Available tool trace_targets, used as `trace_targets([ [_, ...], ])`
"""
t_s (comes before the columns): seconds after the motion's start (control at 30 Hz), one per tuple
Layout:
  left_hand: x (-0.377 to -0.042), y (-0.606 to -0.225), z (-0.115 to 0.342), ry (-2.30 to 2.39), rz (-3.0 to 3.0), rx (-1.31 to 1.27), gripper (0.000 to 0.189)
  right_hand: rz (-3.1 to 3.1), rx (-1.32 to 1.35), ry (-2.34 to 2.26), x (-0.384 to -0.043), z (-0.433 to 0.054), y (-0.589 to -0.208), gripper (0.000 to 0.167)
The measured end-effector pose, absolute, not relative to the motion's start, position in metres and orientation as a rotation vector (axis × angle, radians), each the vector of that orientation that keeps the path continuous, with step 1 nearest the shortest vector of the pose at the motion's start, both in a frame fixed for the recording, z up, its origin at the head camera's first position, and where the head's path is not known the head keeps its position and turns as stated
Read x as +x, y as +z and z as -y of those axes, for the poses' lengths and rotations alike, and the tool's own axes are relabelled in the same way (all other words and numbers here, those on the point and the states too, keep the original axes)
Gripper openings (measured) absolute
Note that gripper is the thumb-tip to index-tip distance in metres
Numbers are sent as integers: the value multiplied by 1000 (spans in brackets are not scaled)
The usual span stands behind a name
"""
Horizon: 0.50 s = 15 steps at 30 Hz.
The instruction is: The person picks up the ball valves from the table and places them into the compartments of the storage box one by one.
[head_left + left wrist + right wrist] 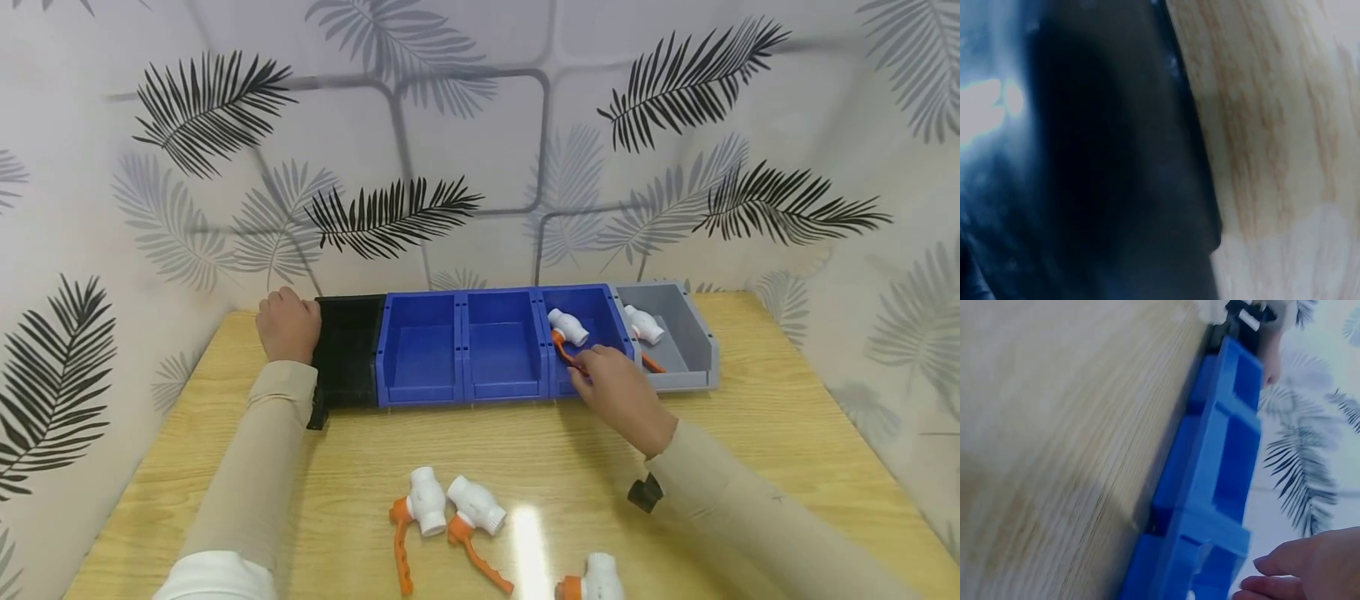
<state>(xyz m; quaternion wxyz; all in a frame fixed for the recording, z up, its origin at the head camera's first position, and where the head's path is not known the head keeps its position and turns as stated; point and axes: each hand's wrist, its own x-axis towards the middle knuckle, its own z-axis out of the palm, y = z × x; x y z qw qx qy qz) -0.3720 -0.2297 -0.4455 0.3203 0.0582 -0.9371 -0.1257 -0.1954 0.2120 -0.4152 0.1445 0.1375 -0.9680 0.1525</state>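
My left hand (288,325), fingers curled, grips the left edge of the black bin (347,400). The bin's dark side fills much of the left wrist view. On the right, my right hand (618,396) reaches to the front of the rightmost blue bin (600,304). Its fingertips pinch the end of the orange handle of a white ball valve (573,328), whose body is inside that bin. Another ball valve (643,325) lies in the grey bin (686,325) beside it. In the right wrist view, the thumb and fingers (1291,556) show close to the blue bin wall.
Two more blue bins (422,396) (506,389) stand in the row between the black one and the right hand. Nearer on the wooden table (337,500) lie ball valves with orange handles (427,500) (477,505) (602,577). A leaf-patterned wall covering (480,125) rises behind.
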Motion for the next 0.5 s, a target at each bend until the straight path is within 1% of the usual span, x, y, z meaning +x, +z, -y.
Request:
trace_targets([
  [0.33,-366,-439,226,-330,2460,147,27,2903,445,493,-141,-206,-401,11],
  [0.5,-369,-442,227,-328,2462,150,27,2962,476,512,-115,-197,-392,14],
])
